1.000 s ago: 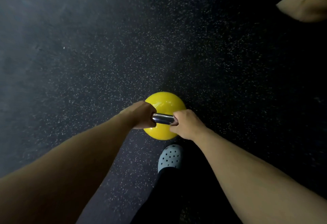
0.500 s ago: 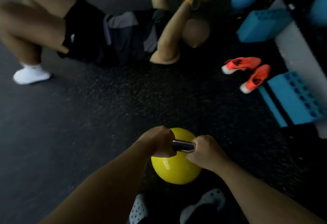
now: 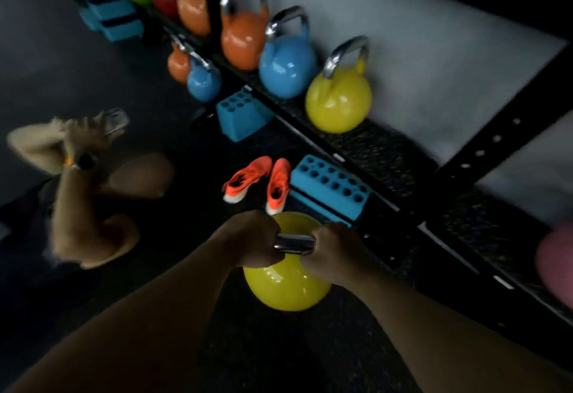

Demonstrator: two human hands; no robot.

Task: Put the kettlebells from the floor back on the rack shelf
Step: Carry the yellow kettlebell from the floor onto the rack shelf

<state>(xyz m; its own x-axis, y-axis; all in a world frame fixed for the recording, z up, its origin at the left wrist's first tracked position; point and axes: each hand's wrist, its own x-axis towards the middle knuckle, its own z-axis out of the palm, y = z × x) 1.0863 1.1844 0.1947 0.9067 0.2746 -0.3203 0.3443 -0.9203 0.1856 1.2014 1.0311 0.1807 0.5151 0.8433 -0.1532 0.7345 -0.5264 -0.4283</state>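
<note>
A yellow kettlebell (image 3: 286, 287) with a steel handle hangs above the dark floor at the centre bottom. My left hand (image 3: 254, 239) and my right hand (image 3: 333, 251) both grip its handle, side by side. Ahead and to the right runs the black rack shelf (image 3: 384, 150). On the shelf stand another yellow kettlebell (image 3: 339, 102), a blue kettlebell (image 3: 286, 65) and an orange kettlebell (image 3: 243, 36). The shelf's dark mat to the right of the yellow one is bare.
A person (image 3: 80, 194) lies on the floor at left, arms raised. Orange shoes (image 3: 263, 183) and blue perforated blocks (image 3: 331, 188) lie in front of the rack. Smaller blue and orange kettlebells (image 3: 198, 76) sit lower down. A black rack upright (image 3: 502, 132) crosses at right.
The view has swung up and right, from the floor and the lying person to the rack. The yellow kettlebell, off the floor, has come close to the shelf, both hands still on its handle.
</note>
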